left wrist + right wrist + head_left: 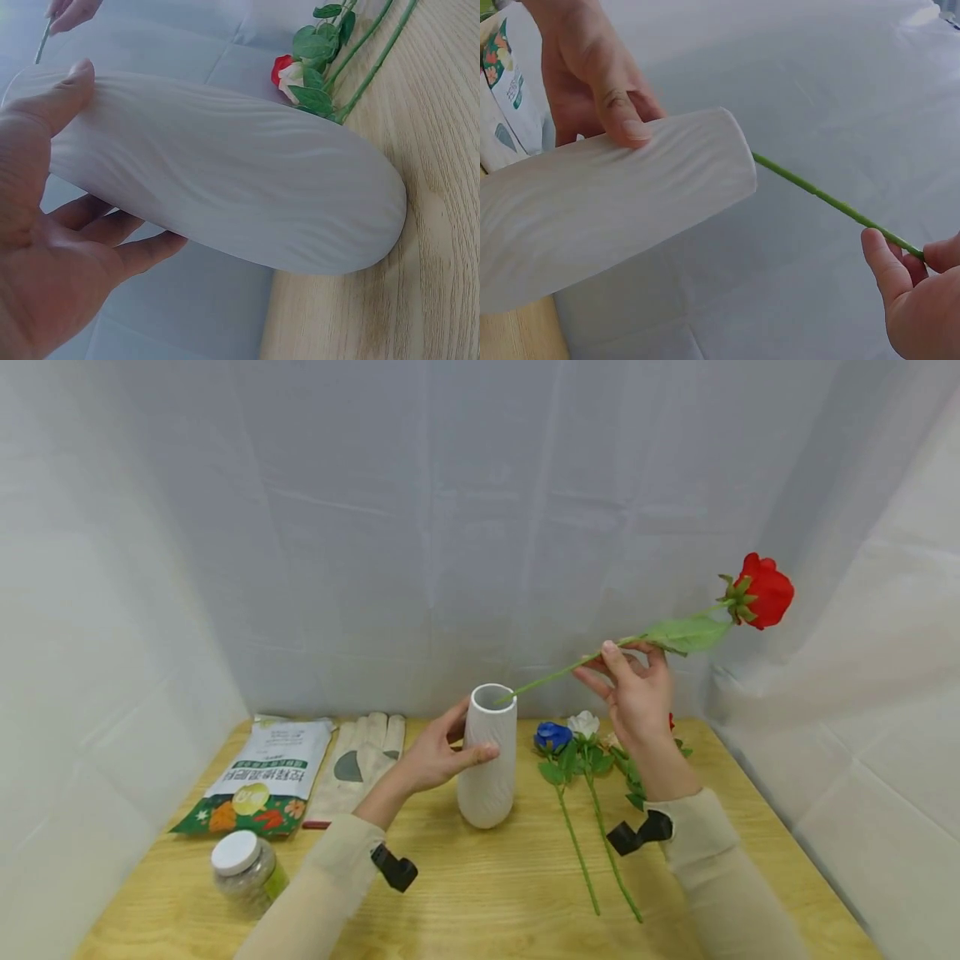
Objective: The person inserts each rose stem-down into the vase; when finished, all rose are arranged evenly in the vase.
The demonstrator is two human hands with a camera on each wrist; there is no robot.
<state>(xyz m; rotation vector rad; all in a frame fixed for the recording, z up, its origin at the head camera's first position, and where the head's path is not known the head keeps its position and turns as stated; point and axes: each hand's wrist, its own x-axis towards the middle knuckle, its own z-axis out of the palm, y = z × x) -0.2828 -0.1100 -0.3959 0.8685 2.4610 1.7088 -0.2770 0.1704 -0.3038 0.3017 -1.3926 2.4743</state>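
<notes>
A white ribbed vase (pixel 489 768) stands upright on the wooden table, gripped near its upper half by my left hand (pixel 438 752), thumb in front and fingers behind. My right hand (pixel 637 689) pinches the green stem of a red rose (pixel 767 592) to the right of the vase. The rose slants, its bloom up at the right and its stem's lower end at the vase mouth, just inside the rim. In the right wrist view the stem (pixel 817 193) meets the vase's rim. Beneath the right forearm lie a blue rose (pixel 553 737) and a white rose (pixel 583 724).
At the left are a fertilizer bag (pixel 262 772), pale work gloves (pixel 360 760) and a clear jar (pixel 247 872) with a white lid. More flowers, one of them red (pixel 671 722), lie partly hidden behind the right arm. Pale sheeting (pixel 450 527) hangs behind the table.
</notes>
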